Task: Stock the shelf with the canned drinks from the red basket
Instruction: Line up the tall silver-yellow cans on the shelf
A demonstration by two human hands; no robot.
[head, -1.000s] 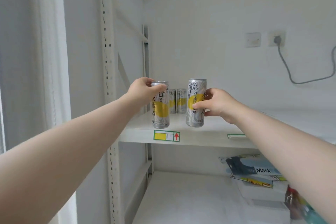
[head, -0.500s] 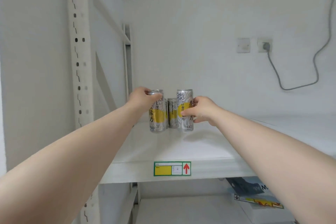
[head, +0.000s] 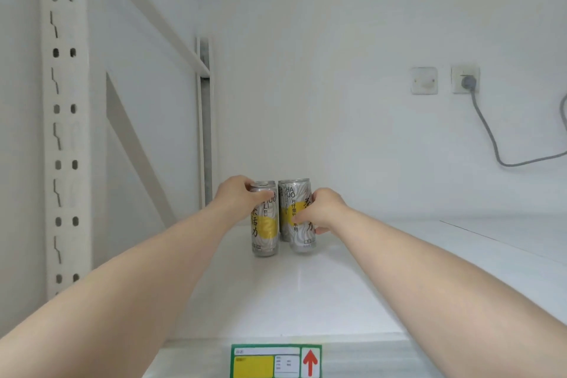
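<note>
Two tall silver-and-yellow cans stand upright on the white shelf (head: 322, 294), deep toward its back left. My left hand (head: 237, 200) grips the left can (head: 265, 230) around its top. My right hand (head: 322, 211) holds the right can (head: 299, 218) by its side at mid-height. The two cans stand side by side, almost touching. Right behind them another can (head: 283, 193) of the same kind shows through the gap; the rest of it is hidden. The red basket is out of view.
A white slotted upright (head: 64, 138) and diagonal braces frame the shelf's left side. A green price label (head: 276, 362) with a red arrow sits on the front edge. The wall behind carries a switch (head: 424, 80) and a socket with a grey cable (head: 491, 135).
Both hands have carried their cans from the shelf's front edge to the back, in front of the cans standing there. My view has come closer and higher over the shelf.
</note>
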